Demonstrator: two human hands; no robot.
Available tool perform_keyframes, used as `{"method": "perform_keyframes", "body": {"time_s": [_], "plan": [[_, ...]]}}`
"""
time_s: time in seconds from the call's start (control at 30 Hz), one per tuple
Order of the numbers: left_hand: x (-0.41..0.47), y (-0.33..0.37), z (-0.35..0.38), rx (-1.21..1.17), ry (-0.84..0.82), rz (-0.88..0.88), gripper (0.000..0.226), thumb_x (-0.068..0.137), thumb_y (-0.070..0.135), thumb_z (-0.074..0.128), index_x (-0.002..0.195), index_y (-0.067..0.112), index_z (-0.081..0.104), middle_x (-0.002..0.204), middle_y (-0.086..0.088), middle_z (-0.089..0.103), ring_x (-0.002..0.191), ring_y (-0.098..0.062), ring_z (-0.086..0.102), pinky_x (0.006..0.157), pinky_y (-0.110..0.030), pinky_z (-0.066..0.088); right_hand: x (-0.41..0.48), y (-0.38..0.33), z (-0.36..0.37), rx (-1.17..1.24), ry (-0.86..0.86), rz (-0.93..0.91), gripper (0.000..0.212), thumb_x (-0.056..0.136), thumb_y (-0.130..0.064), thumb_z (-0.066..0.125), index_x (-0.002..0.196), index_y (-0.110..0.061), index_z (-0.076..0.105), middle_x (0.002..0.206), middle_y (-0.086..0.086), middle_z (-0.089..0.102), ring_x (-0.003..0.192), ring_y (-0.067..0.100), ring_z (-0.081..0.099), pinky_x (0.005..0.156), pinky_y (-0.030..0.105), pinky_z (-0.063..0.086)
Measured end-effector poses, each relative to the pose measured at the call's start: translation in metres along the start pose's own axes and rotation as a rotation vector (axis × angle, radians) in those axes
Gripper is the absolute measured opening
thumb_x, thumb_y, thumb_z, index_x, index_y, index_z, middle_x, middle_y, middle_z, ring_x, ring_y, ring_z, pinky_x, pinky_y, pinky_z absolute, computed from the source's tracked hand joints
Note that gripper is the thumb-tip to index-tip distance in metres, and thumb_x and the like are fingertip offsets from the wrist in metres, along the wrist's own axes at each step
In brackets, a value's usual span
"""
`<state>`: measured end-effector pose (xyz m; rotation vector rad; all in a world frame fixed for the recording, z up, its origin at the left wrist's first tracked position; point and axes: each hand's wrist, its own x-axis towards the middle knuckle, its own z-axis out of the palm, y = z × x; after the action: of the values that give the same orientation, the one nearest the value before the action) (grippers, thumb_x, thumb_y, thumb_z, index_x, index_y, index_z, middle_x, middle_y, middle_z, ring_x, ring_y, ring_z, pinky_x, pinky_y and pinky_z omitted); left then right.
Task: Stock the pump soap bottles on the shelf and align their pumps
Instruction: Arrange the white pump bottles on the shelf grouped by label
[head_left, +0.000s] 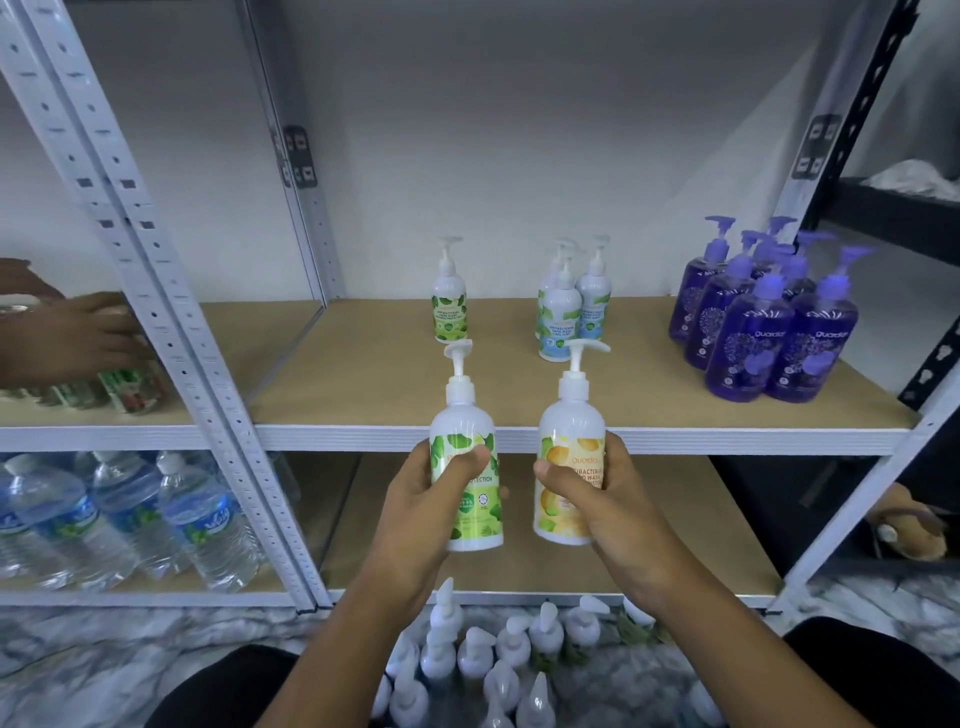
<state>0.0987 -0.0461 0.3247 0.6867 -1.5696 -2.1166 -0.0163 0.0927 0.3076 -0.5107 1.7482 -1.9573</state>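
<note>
Aloft together: green bottle, yellow bottle.

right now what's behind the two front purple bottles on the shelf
More purple pump bottles crowd behind them, pumps and shoulders showing. The front purple bottles cover their lower bodies, so the count is unclear.

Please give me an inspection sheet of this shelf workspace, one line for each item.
Surface: shelf board, partly stocked.
Job's things: lone green-label bottle, blue-label bottles and purple bottles on it; floor bottles below.
Clutter: brown object at lower right, unclear.
Hands: left hand grips held green-label bottle; right hand grips yellow-label bottle; both roughly upright.
Cables: nothing seen.
Surroundings: water bottles lower left; another person's hand at the left rack.
</note>
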Motion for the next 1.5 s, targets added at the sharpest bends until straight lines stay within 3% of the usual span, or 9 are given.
{"method": "perform_keyframes", "body": {"time_s": [0.23,0.37,0.47,0.63,0.87,1.0,1.2,1.3,1.5], "plan": [[0.041,0.054,-0.003,0.119,0.041,0.080,0.032,0.088,0.033,0.072,0.113,0.018,0.058,0.105,-0.015,0.073,0.086,-0.034,0.075,0.078,-0.047,0.062,0.030,-0.026,0.023,-0.097,-0.042,-0.046,0.062,0.070,-0.029,0.087,0.120,-0.032,0.050,0.103,-0.003,0.071,0.093,0.014,0.071,0.083,0.037,0.058],[0.068,0.075,-0.025,0.205,0.124,0.130,0.056,0.064,0.040,0.080,0.111,0.019,0.058,0.101,-0.012,0.072,0.091,-0.032,0.074,0.081,-0.049,0.062,0.061,-0.042,0.050,-0.140,-0.061,-0.111,0.054,0.080,-0.008,0.075,0.123,-0.026,0.047,0.102,0.003,0.068,0.082,0.010,0.068,0.066,0.021,0.055],[0.085,0.072,-0.053,0.187,0.191,0.125,0.067,0.057,0.044,0.080,0.113,0.014,0.060,0.095,-0.011,0.072,0.083,-0.029,0.073,0.081,-0.049,0.061,0.087,-0.043,0.077,-0.147,-0.087,-0.157,0.055,0.081,-0.010,0.077,0.123,-0.027,0.046,0.105,0.001,0.069,0.086,0.009,0.069,0.066,0.016,0.053],[0.117,0.068,-0.097,0.148,0.286,0.092,0.032,0.080,0.027,0.079,0.105,0.014,0.063,0.093,-0.011,0.074,0.079,-0.025,0.072,0.082,-0.045,0.061,0.132,-0.026,0.127,-0.178,-0.095,-0.194,0.067,0.081,-0.017,0.081,0.129,-0.033,0.037,0.108,-0.005,0.067,0.090,0.006,0.069,0.066,0.016,0.053],[0.146,0.062,-0.133,0.160,0.419,0.088,0.032,0.081,0.027,0.079,0.103,0.012,0.062,0.093,-0.011,0.073,0.080,-0.024,0.073,0.073,-0.039,0.062,0.188,0.008,0.178,-0.297,-0.127,-0.216,0.070,0.078,-0.023,0.084,0.130,-0.032,0.038,0.112,-0.009,0.067,0.099,0.008,0.068,0.093,0.035,0.055],[0.154,0.060,-0.145,0.170,0.452,0.087,0.031,0.081,0.028,0.078,0.103,0.012,0.063,0.093,-0.011,0.072,0.076,-0.022,0.071,0.062,-0.033,0.059,0.208,0.023,0.189,-0.312,-0.139,-0.233,0.071,0.079,-0.021,0.083,0.133,-0.028,0.038,0.111,-0.009,0.067,0.097,0.006,0.069,0.093,0.038,0.056],[0.161,0.056,-0.149,0.227,0.468,0.086,0.032,0.080,0.031,0.079,0.101,0.015,0.062,0.093,-0.009,0.071,0.085,-0.026,0.072,0.078,-0.044,0.062,0.215,0.031,0.194,-0.327,-0.169,-0.295,0.067,0.077,-0.011,0.085,0.125,-0.033,0.044,0.115,-0.010,0.064,0.097,-0.004,0.065,0.083,0.018,0.054],[0.161,0.052,-0.148,0.274,0.463,0.081,0.034,0.076,0.034,0.079,0.099,0.015,0.062,0.090,-0.009,0.072,0.085,-0.027,0.072,0.080,-0.050,0.061,0.218,0.039,0.192,-0.392,-0.178,-0.342,0.072,0.071,-0.005,0.086,0.128,-0.027,0.049,0.112,-0.006,0.067,0.099,0.006,0.068,0.083,0.025,0.056],[0.165,0.046,-0.150,0.260,0.493,0.051,0.036,0.078,0.034,0.079,0.103,0.015,0.061,0.093,-0.008,0.071,0.085,-0.024,0.072,0.079,-0.045,0.062,0.231,0.044,0.200,-0.545,-0.082,-0.291,0.061,0.073,-0.021,0.085,0.120,-0.028,0.047,0.110,-0.014,0.063,0.096,0.001,0.062,0.082,0.028,0.053]]}}
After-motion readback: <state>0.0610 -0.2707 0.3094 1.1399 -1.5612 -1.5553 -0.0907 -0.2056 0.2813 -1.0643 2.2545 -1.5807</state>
